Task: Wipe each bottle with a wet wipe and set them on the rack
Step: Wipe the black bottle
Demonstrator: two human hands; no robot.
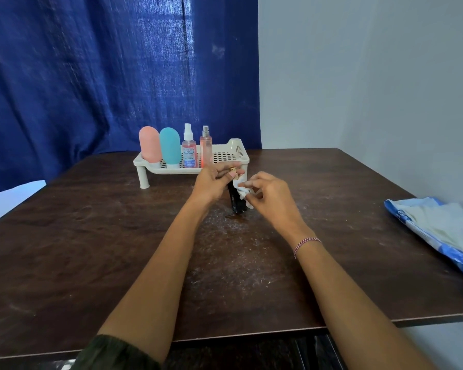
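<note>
The dark bottle [238, 202] stands near the middle of the brown table [91, 249], just in front of the right end of the white rack [233, 153]. Its base sits at the table top, and its body is upright or nearly so.

The left hand [214, 182] reaches in from the left. Its fingers are curled round the top of the bottle, pinching it at the gold cap [233, 170]. The bottle's body hangs below this hand and to its right.

The right hand [269, 198] comes in from the other side, just beside the bottle. Its thumb and fingers pinch a crumpled white wipe [242, 190] and press it against the upper right side of the bottle, below the cap. A red and white thread bracelet [307, 243] circles the right wrist.

Four bottles stand upright in a row on the left part of the rack: a pink one [149, 144], a teal one [169, 146], a clear spray bottle [189, 152] with a white head, and a slim pink spray bottle [206, 148]. The right part of the rack shows its bare perforated floor.

A blue and white pack [439, 228] lies at the table's right edge, well apart from the hands. A blue curtain [91, 76] hangs behind.
</note>
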